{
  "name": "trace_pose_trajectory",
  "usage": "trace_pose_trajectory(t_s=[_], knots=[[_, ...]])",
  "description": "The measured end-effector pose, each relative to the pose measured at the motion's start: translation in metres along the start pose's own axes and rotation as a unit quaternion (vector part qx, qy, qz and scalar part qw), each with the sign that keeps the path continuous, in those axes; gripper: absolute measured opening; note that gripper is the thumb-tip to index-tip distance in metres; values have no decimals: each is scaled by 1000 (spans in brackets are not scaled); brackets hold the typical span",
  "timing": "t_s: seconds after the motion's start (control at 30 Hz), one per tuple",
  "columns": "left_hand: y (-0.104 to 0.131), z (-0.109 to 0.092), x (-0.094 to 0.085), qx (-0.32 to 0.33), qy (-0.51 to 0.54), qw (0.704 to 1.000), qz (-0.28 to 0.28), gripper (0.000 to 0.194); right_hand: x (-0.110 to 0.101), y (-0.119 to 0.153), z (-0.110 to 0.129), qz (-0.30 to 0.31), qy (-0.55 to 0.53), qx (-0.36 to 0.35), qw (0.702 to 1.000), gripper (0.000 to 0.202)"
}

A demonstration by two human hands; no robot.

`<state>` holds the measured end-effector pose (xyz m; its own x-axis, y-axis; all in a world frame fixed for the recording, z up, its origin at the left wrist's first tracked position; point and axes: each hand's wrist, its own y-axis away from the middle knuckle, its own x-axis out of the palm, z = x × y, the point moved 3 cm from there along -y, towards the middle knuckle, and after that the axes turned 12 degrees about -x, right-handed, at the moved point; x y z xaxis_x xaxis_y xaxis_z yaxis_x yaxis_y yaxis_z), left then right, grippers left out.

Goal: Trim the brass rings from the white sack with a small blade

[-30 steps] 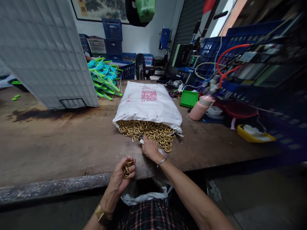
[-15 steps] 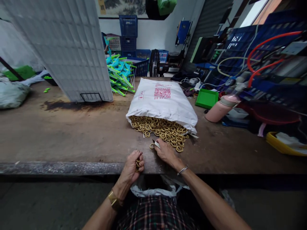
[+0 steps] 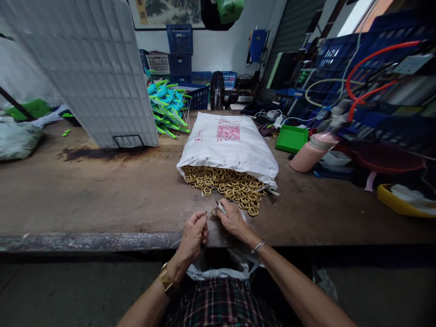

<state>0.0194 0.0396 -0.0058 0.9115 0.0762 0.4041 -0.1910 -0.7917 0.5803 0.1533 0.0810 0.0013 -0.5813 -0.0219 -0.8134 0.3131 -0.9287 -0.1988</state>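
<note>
My right hand is closed around a small knife with a pale handle; its short dark tip points up and left. Just left of those fingers a single brass-coloured ring shows, partly covered by the hand. My left hand is beside it at the table's front edge, thumb and forefinger together and the other fingers curled in; what is inside them is hidden. Beyond both hands lies a white sack with red print, and many brass-coloured rings spill from its mouth onto the tabletop.
A plastic bag's rim hangs below the table edge at my lap. A white ribbed panel stands at left, with green and blue plastic pieces behind it. Rightward are a green tray, a pink bottle and a yellow tray.
My left hand has turned and risen slightly; the rings seen between its fingers before no longer show. My right hand stays almost in place with the knife. The view has shifted a little.
</note>
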Motion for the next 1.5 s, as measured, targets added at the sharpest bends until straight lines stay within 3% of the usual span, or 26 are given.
trace_pose_trajectory(t_s=[0.1,0.27,0.37,0.47,0.67,0.77,0.87,0.93,1.1,1.33,1.5], knots=[[-3,3,4,7,-32,999,12,42,-1,6,8,-34,-120,-18,992,13],[-1,2,7,48,-78,996,-8,36,0,12,14,-19,-264,14,964,15],[5,-3,10,114,-156,980,-49,32,-2,11,14,-1,-301,26,953,19],[12,-8,16,169,-201,963,-54,30,-5,11,14,2,-303,35,952,20],[9,5,19,27,-101,994,35,32,-10,12,15,-3,-292,46,955,15],[9,7,20,10,-58,996,60,31,-9,13,12,0,-297,47,954,17],[10,5,23,26,-60,996,54,32,-11,15,6,-14,-243,45,969,20],[11,4,25,39,-81,995,40,33,-13,20,4,-11,-165,9,986,18],[12,-1,28,75,-156,985,-8,33,-11,34,6,85,-28,-89,992,16],[13,-2,28,105,-189,976,-32,32,-11,34,11,145,44,-77,985,24],[15,-2,28,103,-188,976,-33,31,-11,35,13,147,77,-62,984,27]])
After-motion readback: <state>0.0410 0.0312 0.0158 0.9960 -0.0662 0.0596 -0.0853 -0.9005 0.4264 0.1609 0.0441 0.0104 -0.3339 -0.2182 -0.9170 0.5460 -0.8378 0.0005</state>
